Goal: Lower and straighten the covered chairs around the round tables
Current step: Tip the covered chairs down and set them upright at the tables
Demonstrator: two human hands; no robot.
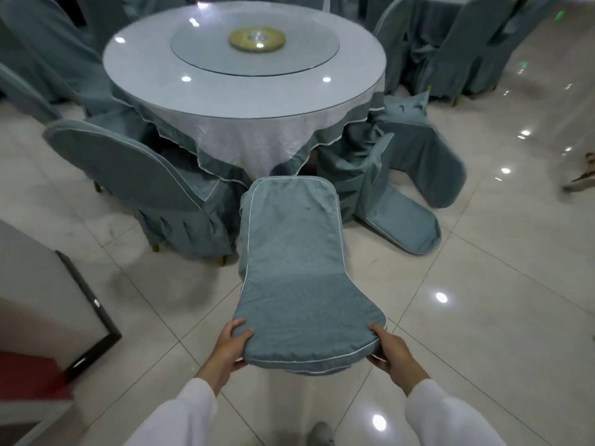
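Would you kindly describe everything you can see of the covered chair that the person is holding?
The covered chair wears a grey-green fabric slipcover with thin white piping along its edges. It is tipped, its backrest leaning toward the camera, its far end against the round table's cloth. The left hand and right hand grip the two corners of the backrest's top edge, thumbs on the upper face. The fabric looks slightly creased. Its legs are hidden.

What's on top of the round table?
On the round table: a glass turntable with a gold disc at its centre. The tablecloth hides the base.
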